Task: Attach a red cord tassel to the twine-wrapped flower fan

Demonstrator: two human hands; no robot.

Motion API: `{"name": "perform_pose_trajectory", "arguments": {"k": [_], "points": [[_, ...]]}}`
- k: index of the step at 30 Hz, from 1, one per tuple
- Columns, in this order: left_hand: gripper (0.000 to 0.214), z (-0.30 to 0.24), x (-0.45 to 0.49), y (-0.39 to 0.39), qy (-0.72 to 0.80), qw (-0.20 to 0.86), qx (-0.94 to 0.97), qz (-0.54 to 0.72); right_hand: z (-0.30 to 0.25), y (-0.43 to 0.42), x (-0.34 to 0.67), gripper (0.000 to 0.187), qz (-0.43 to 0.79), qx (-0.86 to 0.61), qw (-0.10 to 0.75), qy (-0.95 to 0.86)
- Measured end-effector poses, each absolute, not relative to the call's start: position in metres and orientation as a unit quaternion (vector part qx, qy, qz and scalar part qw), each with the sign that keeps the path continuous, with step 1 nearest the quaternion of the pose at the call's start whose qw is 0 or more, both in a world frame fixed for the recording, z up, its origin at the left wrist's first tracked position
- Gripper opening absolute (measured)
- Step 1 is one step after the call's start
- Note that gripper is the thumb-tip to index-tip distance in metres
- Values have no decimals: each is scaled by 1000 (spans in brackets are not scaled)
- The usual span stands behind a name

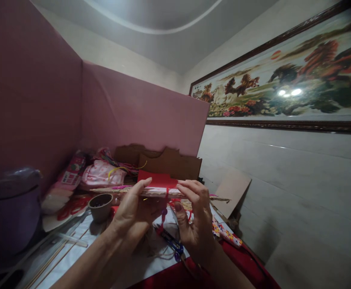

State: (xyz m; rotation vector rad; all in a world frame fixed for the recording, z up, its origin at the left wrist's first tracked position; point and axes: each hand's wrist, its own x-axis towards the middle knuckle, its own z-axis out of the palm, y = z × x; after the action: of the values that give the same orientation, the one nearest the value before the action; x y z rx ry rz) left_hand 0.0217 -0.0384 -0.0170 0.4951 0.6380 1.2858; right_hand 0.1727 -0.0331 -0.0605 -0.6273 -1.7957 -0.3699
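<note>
Both of my hands hold up a bundle of thin sticks [154,192] lying crosswise, with a piece of red card [157,179] standing behind it. My left hand [131,214] pinches the bundle from the left, thumb on top. My right hand [193,218] grips it from the right, fingers curled over it. A red string [165,204] is wrapped round the bundle between the hands and hangs down to a small purple bead [164,211].
A small brown cup [100,205] stands left of my hands. Behind lie pink packets [103,173], brown cardboard pieces [169,162] and a pink partition [133,108]. Thin skewers [55,257] and blue scissors [172,243] lie on the white cloth. A purple pot [9,208] stands far left.
</note>
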Motion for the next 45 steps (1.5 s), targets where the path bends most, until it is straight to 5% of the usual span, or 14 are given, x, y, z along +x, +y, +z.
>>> {"name": "perform_pose_trajectory", "arguments": {"k": [13, 31, 36, 40, 45], "points": [[16, -20, 21, -37, 282, 728, 220, 585, -64, -29, 175, 38, -225, -288, 520, -772], [13, -19, 19, -35, 295, 710, 204, 606, -71, -35, 181, 50, -202, -276, 615, -710], [12, -13, 11, -31, 283, 663, 200, 664, -101, -34, 193, 43, -161, -295, 638, -693], [11, -5, 2, -31, 256, 627, 202, 707, -119, -22, 206, 20, -77, -399, 531, -744], [8, 1, -6, -31, 244, 627, 204, 712, -129, -3, 216, 16, 145, -507, 467, -710]]}}
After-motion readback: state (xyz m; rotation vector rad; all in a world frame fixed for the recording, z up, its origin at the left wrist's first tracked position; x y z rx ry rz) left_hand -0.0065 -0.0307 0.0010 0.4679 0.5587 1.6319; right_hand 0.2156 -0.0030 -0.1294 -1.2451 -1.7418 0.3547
